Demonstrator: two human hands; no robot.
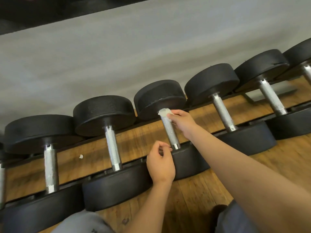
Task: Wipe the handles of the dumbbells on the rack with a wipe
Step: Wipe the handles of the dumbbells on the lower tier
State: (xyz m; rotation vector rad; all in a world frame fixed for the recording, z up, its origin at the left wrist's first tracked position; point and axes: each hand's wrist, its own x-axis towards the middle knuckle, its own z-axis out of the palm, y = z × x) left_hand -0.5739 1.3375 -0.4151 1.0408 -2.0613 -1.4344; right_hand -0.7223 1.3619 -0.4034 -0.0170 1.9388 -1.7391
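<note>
Plainly, in the head view, the wipe (164, 113) was pinched in the grip of the right hand (182, 124) against the top of the handle (170, 134) of the middle dumbbell (159, 96). The left hand (160, 163) was loosely curled, with nothing held. A downward stroke seemed called for next.

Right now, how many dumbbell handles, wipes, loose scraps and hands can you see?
dumbbell handles: 7, the outermost two cut off by the frame edges
wipe: 1, pinched by the right hand
white scrap on the wood: 1
hands: 2, counting the left hand
Total: 11
</note>
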